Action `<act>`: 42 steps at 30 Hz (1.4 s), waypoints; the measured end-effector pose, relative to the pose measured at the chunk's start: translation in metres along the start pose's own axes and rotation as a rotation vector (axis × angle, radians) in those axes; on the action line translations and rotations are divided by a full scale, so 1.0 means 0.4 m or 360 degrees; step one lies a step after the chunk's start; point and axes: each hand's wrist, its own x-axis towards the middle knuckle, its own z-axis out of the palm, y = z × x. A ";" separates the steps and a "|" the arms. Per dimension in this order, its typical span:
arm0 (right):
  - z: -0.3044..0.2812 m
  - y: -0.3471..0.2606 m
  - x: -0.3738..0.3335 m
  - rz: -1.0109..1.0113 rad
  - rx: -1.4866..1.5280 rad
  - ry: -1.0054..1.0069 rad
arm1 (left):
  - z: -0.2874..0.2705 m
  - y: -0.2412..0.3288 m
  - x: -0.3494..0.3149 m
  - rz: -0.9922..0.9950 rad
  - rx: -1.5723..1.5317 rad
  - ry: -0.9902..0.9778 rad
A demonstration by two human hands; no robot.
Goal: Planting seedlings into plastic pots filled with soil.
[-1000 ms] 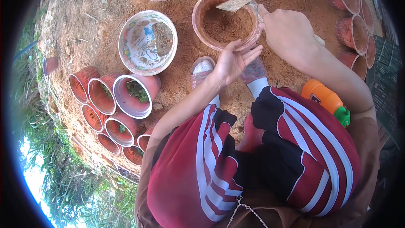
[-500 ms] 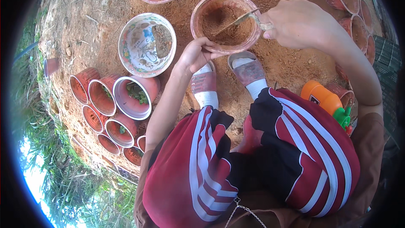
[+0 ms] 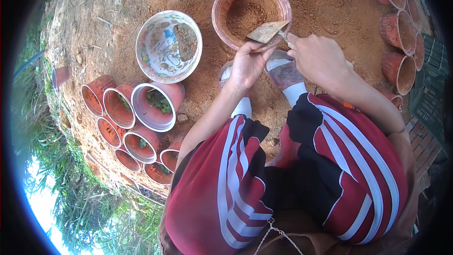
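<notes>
Brown ground [image 3: 339, 38] | red pot [image 3: 221, 16] of soil, well in from the ground's grassy left edge | left hand [image 3: 247, 66], fingers half-curled at near rim, grip unclear | right hand [image 3: 315, 57] wraps trowel [image 3: 266, 32] handle; blade, edge-on earlier, now shows broad face over near-right rim

An outdoor gardening spot: bare reddish-brown earth ground [image 3: 335, 23], clustered round red plastic pots [image 3: 144, 132], some holding small green leaves [image 3: 160, 102], and a dull diamond-bladed trowel [image 3: 266, 32].
</notes>
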 end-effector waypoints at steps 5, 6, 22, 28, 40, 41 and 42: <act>-0.105 0.017 0.005 -0.0031 -0.0033 -0.0003 | -0.019 0.073 -0.027 -0.0052 0.0353 0.0028; -0.123 0.028 0.002 -0.0072 -0.0143 0.0048 | -0.012 0.113 -0.035 -0.0182 0.0663 0.0235; -0.158 0.024 0.109 -0.0107 -0.0312 -0.0246 | 0.028 0.075 -0.065 0.0127 0.0872 0.0278; -0.152 -0.032 0.027 -0.0003 -0.0361 0.0087 | -0.012 0.069 -0.072 -0.0575 0.0524 -0.0001; -0.142 0.005 0.109 -0.0087 -0.0317 -0.0279 | -0.017 0.209 -0.029 -0.0070 0.1088 0.0016; -0.160 0.010 0.120 -0.0084 -0.0319 -0.0277 | -0.026 0.201 -0.026 -0.0017 0.1029 -0.0020; -0.172 0.017 0.129 -0.0131 -0.0417 -0.0337 | -0.036 0.189 -0.025 -0.0030 0.0899 -0.0066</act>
